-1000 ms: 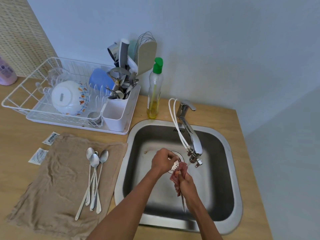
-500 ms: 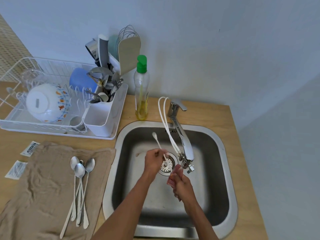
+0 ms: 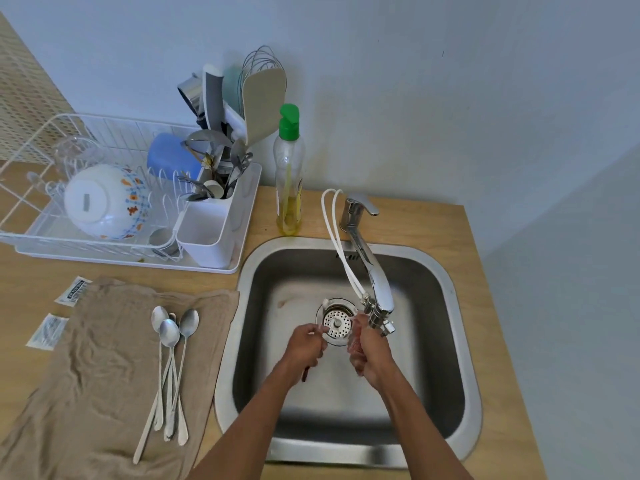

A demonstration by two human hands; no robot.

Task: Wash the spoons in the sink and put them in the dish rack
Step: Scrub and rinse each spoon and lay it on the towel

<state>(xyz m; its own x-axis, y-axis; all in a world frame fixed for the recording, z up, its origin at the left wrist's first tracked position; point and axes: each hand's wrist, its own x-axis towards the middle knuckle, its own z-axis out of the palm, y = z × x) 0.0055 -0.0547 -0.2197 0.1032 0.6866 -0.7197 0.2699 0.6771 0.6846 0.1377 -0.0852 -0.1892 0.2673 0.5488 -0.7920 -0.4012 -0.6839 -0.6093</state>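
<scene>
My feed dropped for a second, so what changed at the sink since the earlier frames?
The left hand swung the spoon: half a second ago it stood up toward the sink's back wall, now only its tip shows by the drain. The right hand keeps the red scrubber under the tap. The spoons on the towel and the rack are unchanged.

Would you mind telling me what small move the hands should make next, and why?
Probably bring the spoon in the left hand against the red scrubber in the right hand under the tap: both hands are over the drain, slightly apart.
</scene>
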